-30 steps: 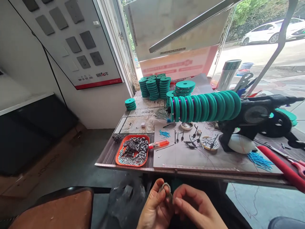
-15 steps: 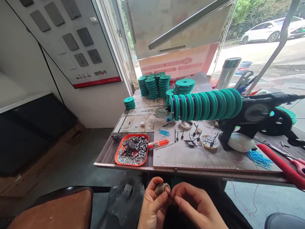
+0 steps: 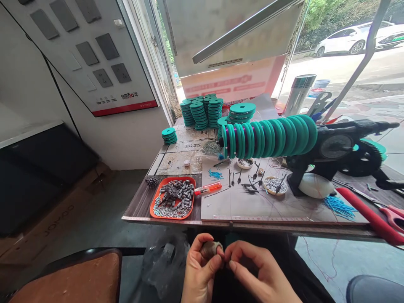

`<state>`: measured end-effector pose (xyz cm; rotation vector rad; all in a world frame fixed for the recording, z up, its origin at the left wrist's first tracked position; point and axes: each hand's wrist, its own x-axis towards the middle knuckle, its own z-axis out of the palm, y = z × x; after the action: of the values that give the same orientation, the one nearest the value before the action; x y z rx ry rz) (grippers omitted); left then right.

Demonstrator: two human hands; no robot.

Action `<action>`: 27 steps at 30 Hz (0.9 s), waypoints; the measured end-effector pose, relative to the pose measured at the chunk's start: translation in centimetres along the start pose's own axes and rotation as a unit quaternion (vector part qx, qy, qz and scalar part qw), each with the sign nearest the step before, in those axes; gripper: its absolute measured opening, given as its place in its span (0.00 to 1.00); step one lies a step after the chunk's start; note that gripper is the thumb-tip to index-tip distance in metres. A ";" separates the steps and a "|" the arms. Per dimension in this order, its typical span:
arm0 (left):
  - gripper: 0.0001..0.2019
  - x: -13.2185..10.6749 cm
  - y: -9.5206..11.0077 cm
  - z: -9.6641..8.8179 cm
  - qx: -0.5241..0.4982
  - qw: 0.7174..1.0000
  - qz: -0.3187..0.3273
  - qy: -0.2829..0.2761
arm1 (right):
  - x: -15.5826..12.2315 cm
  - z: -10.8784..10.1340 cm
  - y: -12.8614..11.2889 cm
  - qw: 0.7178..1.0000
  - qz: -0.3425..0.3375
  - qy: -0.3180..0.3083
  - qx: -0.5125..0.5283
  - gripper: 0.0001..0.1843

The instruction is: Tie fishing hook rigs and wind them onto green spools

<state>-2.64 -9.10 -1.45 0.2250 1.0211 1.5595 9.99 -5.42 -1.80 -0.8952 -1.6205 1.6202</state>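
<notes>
Small grey piece (image 3: 211,248), too blurred and too covered by fingers to identify, sits below the front edge of the table (image 3: 252,226), pinched between thumb and fingers of the left hand (image 3: 199,275). Just right of it, the right hand (image 3: 257,277) curls its fingertips against that pinch; whether they grasp anything cannot be told. Both wrists are cut off at the bottom.
</notes>
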 end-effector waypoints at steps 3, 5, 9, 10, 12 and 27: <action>0.21 0.0 0.0 0.0 0.003 1.000 0.001 -0.008 | -0.1 0.1 0.1 1.000 0.002 0.004 0.003 0.13; 0.21 0.0 0.0 0.0 0.012 1.000 0.007 -0.011 | -0.1 0.1 0.2 1.000 -0.002 0.002 0.002 0.12; 0.19 -0.2 0.1 -0.3 0.087 0.993 0.071 -0.031 | 0.1 0.0 0.0 1.000 0.002 -0.008 -0.005 0.12; 0.17 -0.2 0.2 -0.4 0.123 0.987 0.098 -0.036 | 0.2 0.0 -0.1 1.000 0.013 -0.017 -0.004 0.12; 0.14 -0.3 0.2 -0.7 0.201 0.966 0.159 -0.046 | 0.3 0.0 -0.4 0.998 0.049 -0.043 0.008 0.12; 0.14 -0.2 2.0 -2.1 0.488 0.779 0.358 -0.165 | 0.1 -0.3 -0.1 0.991 0.060 -0.109 -0.040 0.19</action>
<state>-5.38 -10.12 -1.20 1.7220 1.4630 1.3736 10.14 -5.15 -1.74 -0.8957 -1.8235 1.7984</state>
